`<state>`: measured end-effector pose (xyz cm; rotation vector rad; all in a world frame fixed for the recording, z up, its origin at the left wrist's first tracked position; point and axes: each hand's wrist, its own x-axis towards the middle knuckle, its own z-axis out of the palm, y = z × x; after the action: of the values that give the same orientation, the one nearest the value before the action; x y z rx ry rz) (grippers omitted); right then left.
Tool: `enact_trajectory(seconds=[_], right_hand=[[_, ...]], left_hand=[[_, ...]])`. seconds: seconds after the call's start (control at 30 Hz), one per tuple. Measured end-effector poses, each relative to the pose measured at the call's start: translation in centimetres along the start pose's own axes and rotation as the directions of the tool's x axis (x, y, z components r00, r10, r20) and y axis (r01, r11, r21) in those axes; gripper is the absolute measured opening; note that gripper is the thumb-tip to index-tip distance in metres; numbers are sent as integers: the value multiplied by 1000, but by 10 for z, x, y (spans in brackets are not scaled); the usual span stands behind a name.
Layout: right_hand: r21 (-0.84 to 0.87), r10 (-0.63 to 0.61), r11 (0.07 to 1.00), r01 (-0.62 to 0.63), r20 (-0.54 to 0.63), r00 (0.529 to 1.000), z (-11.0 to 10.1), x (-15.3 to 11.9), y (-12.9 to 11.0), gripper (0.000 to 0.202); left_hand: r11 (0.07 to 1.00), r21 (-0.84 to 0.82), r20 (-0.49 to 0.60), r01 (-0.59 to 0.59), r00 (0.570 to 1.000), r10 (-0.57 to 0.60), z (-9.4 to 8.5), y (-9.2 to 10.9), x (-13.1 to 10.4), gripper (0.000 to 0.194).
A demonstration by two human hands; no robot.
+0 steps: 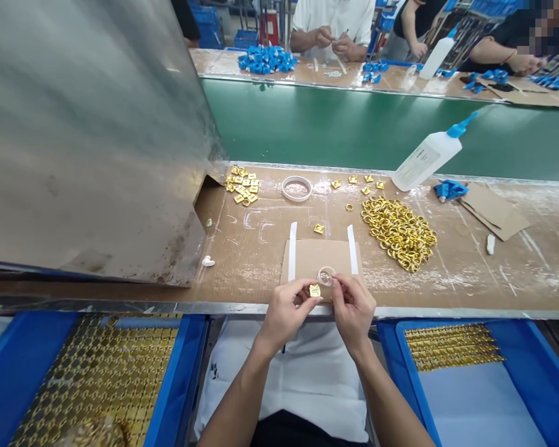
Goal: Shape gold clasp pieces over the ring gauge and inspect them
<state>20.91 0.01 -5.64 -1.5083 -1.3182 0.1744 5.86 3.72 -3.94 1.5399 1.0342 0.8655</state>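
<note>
My left hand (286,312) pinches a small square gold charm (314,290) between thumb and fingers, just above the near edge of the bench. My right hand (354,307) has its thumb and fingers closed together, and what they hold is too small to make out. Its fingertips are at the rim of a small clear round dish (326,273). Under both hands lies a cardboard piece (321,251) with two white tape strips. One more gold charm (319,229) lies just beyond the cardboard, and a single gold ring (349,207) is farther off.
Heaped gold rings (395,233) lie to the right, gold pieces (243,185) to the left beside a metal housing (97,136). A glue bottle (426,161) stands tilted behind. Blue trays (189,372) with gold chains flank my lap. Co-workers (333,31) sit across the green belt (307,118).
</note>
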Motion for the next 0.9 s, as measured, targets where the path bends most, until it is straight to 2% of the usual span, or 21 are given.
enact_trajectory(seconds=[0.13,0.4,0.63,0.77,0.9], right_hand=[[26,40,999,-40,1,999,-1,0,0,15],[83,93,992,-93,0,996,-3,-1,0,15],[249,204,948,-198,2,979,-8,-6,3,13],[312,170,936,-163,4,985,-11,-12,7,12],[272,83,958,-92,45,996,-16,-13,10,11]], left_hand=[[999,39,35,8,999,-9,2,3,2,18],[991,123,-4,-60,998,61,5,-3,3,14],[984,172,1,-51,999,52,4,-2,3,14],[976,207,5,-64,998,65,4,-4,2,16],[966,243,11,-86,996,85,4,-5,2,16]])
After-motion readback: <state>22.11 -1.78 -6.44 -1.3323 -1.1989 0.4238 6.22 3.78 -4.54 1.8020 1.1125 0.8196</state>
